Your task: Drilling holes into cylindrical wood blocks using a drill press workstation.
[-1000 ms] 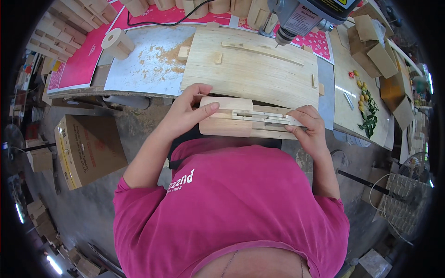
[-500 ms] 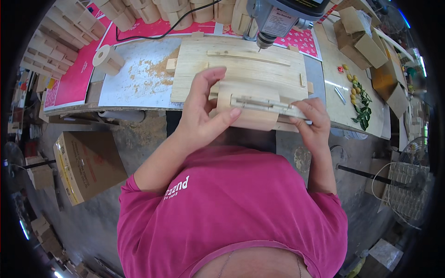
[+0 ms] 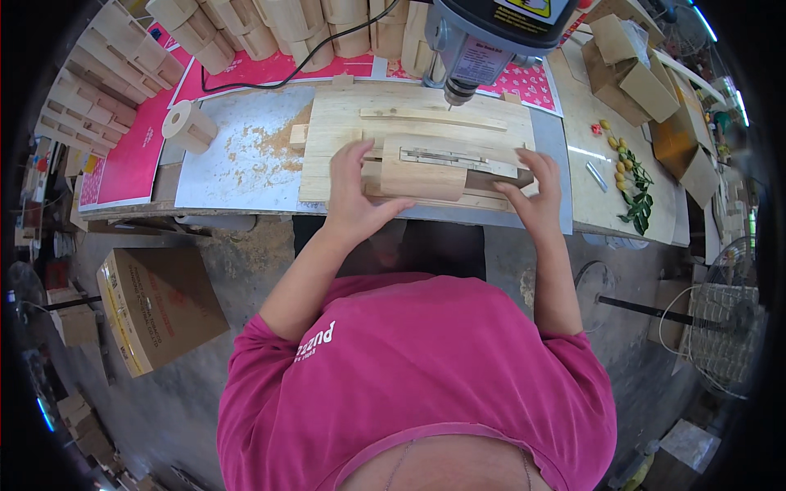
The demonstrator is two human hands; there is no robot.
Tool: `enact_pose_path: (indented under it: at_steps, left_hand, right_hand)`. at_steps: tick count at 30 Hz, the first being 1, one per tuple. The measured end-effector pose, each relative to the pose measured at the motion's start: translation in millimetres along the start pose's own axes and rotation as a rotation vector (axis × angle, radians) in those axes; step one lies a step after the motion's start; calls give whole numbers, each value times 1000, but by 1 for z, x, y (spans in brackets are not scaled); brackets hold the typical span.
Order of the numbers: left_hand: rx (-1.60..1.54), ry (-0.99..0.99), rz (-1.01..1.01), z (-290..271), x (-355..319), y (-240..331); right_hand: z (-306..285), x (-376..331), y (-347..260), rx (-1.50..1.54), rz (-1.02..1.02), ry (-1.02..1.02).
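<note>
A pale wooden cylinder (image 3: 422,178) lies on its side on the wooden jig board (image 3: 336,114). Along its upper face sits a flat slotted strip (image 3: 458,159), whose right end sticks out past the cylinder. My left hand (image 3: 357,192) is open at the cylinder's left end, thumb and fingers spread wide apart. At the strip's right end is my right hand (image 3: 536,190), with its thumb and fingers apart on either side; whether a fingertip touches the strip I cannot tell. Above the board's far side hangs a bench drill (image 3: 483,57), its bit (image 3: 449,106) pointing down.
Wooden cylinders (image 3: 286,24) crowd the back left, and a single one (image 3: 189,127) stands near sawdust (image 3: 274,135) on a white sheet. To the right lie a small metal rod (image 3: 597,176), artificial fruit with leaves (image 3: 634,184) and open cartons (image 3: 630,69). A black cable (image 3: 303,65) crosses behind.
The cylinder with its strip has come down and away from me onto the board. Both hands have moved forward with it, and their grip has opened.
</note>
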State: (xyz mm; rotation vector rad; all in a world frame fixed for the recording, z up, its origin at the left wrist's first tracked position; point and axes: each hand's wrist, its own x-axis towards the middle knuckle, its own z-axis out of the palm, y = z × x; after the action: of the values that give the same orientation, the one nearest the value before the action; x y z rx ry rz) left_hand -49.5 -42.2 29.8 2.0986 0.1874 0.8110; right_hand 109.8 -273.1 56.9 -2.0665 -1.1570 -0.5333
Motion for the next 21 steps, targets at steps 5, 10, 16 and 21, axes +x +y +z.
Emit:
enact_pose_path:
  at_steps: [5,10,16,21]
  left_hand:
    - [227,-42,113,0,-20,-22]
    - [356,-29,50,14,-8,-15]
    - [361,51,88,24,4,-24]
    - [419,24,102,30,24,-33]
  right_hand:
    - [9,-41,7,249,729,-171]
    - [25,-43,27,299,616,-65]
    - [27,-31,45,191,622,-74]
    - [31,-12,55,33,661,-103]
